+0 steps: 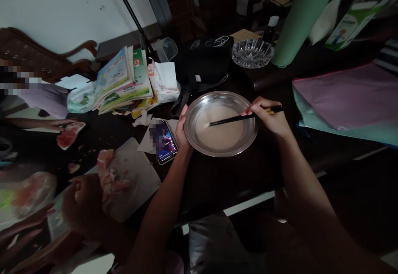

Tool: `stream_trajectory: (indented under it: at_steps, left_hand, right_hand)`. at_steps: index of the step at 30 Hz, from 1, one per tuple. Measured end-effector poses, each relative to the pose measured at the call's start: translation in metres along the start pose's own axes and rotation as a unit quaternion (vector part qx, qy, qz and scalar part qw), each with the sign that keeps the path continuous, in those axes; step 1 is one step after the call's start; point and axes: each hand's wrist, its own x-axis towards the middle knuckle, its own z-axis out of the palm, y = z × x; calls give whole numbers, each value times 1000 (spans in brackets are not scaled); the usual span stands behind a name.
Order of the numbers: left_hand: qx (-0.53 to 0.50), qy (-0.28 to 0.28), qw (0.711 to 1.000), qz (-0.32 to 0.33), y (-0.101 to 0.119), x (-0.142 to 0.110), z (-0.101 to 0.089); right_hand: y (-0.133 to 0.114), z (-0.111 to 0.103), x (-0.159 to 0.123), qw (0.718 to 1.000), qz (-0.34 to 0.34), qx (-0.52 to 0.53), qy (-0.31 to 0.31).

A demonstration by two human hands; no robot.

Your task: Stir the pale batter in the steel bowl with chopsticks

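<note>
A wide metal bowl (221, 153) stands on the dark table, holding a pale, milky liquid or batter (219, 135). My left hand (183, 129) is closed on the bowl's left rim, thumb side up. In my right hand (268, 114) is a pair of dark chopsticks (231, 120), gripped near their golden ends. Their tips dip into the liquid close to the bowl's middle. Beside my left forearm lies a phone (166, 143) with its screen lit, resting partly on white paper.
Another person's hand (82, 197) is beside a pale sheet (137, 195) with fleshy pink pieces. Farther left, someone holds a watermelon slice (71, 135). Books (124, 83), a black bag (203, 60), a glass ashtray (252, 54) and a green roll (303, 21) stand behind; a pink folder (348, 95) lies right.
</note>
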Motion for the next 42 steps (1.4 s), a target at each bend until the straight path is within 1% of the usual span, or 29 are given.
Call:
stream_trajectory:
  at_steps: [4, 6, 7, 9, 12, 14, 16, 20, 22, 24, 27, 29, 31, 35, 37, 39, 42]
  left_hand:
    - [-8, 1, 1000, 1, 0, 1, 0]
    - [-6, 4, 1000, 0, -1, 2, 0]
    - [-5, 5, 1000, 1, -1, 2, 0]
    - [-3, 3, 1000, 4, -1, 2, -1]
    - [-6, -5, 1000, 5, -1, 1, -1]
    - [-11, -6, 1000, 3, -1, 1, -1]
    - [-13, -5, 1000, 3, -1, 1, -2]
    - [-5, -3, 1000, 7, -1, 3, -2]
    - [-4, 0, 1000, 6, -1, 3, -1]
    - [-7, 3, 1000, 3, -1, 2, 0]
    - [-4, 6, 1000, 1, 0, 1, 1]
    - [-1, 8, 1000, -1, 1, 1, 2]
    - [-4, 9, 1000, -1, 1, 1, 2]
    - [-1, 7, 1000, 6, 1, 2, 1]
    - [7, 9, 1000, 5, 0, 2, 1]
    - [9, 8, 1000, 4, 0, 2, 0]
    - [3, 2, 1000, 4, -1, 2, -1]
  right_hand:
    - [5, -6, 3, 992, -18, 11, 123]
    - [6, -10, 3, 986, -34, 46, 157]
    - [6, -11, 3, 985, -37, 59, 155]
    - [4, -9, 1, 990, -27, 60, 124]
    - [-1, -1, 0, 997, 7, 22, 67]
    - [-4, 3, 1, 999, 18, 7, 48]
    - [-4, 4, 2, 998, 15, -2, 54]
    - [-2, -5, 3, 992, -4, -9, 127]
    - [-3, -8, 1, 991, -5, 5, 132]
    - [-3, -8, -1, 995, 6, 16, 99]
    - [-4, -2, -1, 999, 26, 16, 28]
    - [-3, 2, 0, 1000, 26, 10, 11]
    - [-2, 1, 1, 999, 17, 2, 31]
    - [1, -9, 2, 992, -8, 5, 126]
    - [1, -14, 0, 990, -12, 25, 139]
    - [0, -13, -2, 993, 1, 39, 108]
    - [-4, -5, -3, 999, 26, 26, 40]
